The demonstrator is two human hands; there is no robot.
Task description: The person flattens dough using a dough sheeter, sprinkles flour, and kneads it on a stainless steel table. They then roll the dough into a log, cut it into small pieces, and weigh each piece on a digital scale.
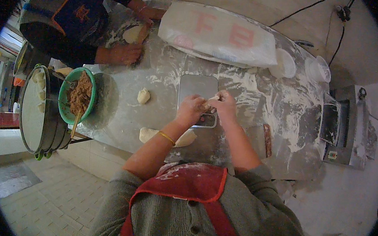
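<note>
My left hand (191, 108) and my right hand (224, 107) meet over the front half of a flat digital scale (198, 85). Between their fingertips both grip a small piece of dough (212, 102), mostly hidden by the fingers. A thick roll of dough (187, 138) lies close to me on the steel table, partly covered by my left forearm. Left of the scale rests a rounded lump of dough (143, 96). To the right of my right forearm is a dough scraper (258, 139) with a worn brown handle.
A green bowl of brown filling (90, 104) and stacked steamer trays (32, 121) stand at left. Across the table a co-worker's hands (127, 54) are beside flattened dough (134, 34). A flour sack (216, 36), plastic tubs (283, 64) and a metal machine (346, 131) border the floured table.
</note>
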